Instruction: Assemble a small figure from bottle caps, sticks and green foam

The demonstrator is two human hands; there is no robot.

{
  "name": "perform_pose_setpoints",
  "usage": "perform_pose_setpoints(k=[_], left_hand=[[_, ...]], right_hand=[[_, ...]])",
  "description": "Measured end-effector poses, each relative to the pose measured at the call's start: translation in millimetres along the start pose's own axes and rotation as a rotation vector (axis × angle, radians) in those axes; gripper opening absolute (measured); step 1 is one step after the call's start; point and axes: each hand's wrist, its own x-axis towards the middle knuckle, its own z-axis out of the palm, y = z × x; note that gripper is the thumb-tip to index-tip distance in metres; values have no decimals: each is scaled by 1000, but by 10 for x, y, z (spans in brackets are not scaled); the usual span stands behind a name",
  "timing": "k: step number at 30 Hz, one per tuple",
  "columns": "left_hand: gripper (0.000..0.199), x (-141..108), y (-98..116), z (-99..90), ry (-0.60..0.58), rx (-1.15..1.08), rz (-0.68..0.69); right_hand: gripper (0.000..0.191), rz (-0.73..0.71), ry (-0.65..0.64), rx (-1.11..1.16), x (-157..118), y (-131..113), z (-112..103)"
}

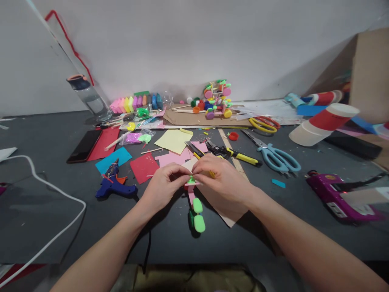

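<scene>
My left hand (165, 183) and my right hand (224, 177) meet low over the table, thumbs and fingers pinched together. Between the fingertips is a bit of bright green on the upper end of a small craft model (191, 196). A pink strip runs down from there to light green rounded pads (199, 223), with a darker green part at their left. Something small and yellow shows among my right fingers; I cannot make out what it is. A sheet of cardboard (228, 209) lies beneath my right hand.
Left stand a blue glue gun (114, 184), a black phone (84, 146) and a water bottle (91, 99). Right are blue-handled scissors (278, 157), a utility knife (244, 157), a paper-cup stack (323, 125) and a purple power strip (340, 196). A colourful model (217, 99) stands behind.
</scene>
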Motion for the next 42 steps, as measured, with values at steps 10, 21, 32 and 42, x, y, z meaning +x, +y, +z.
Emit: perform_pose_setpoints(k=[10,21,32,42], left_hand=[[18,-13,-33,-15,-4,34,-8],[19,-19,-29,-4,-20,46,-17],[29,-42,-112,-97,15,130,-20],[56,-141,-67,-134,-275,284,104]], right_hand=[[16,-43,21,-25,-9,-6,-33],[16,-112,16,-29,-13,0,-19],[16,-47,70,-47,-38,9,-100],[19,-76,8,-111,-52,16,-153]])
